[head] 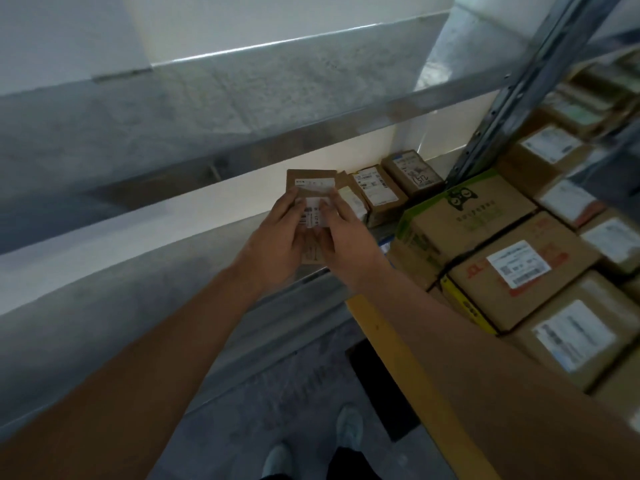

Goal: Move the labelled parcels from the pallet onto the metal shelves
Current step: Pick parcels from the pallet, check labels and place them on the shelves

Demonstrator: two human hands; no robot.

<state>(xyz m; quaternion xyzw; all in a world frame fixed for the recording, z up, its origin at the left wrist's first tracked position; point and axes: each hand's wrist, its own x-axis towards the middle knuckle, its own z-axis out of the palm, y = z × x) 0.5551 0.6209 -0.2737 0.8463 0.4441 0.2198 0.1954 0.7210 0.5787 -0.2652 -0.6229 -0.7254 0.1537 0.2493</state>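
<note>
Both hands hold a small brown cardboard parcel [311, 178] with a white barcode label, standing upright over the metal shelf [138, 271]. My left hand [277, 244] grips its left side and my right hand [346, 244] grips its right side, thumbs on the label. It sits at the left end of a row of small labelled parcels [379, 192] lined along the shelf's back, close to the nearest one; I cannot tell whether they touch. The parcel's lower part is hidden behind my hands.
Larger labelled boxes [512, 268], one with a green cat print [460, 206], fill the shelf to the right beyond a perforated upright post [498, 109]. A yellow shelf beam [415, 375] runs below. An upper shelf [207, 105] overhangs. My shoes [348, 427] stand on the grey floor.
</note>
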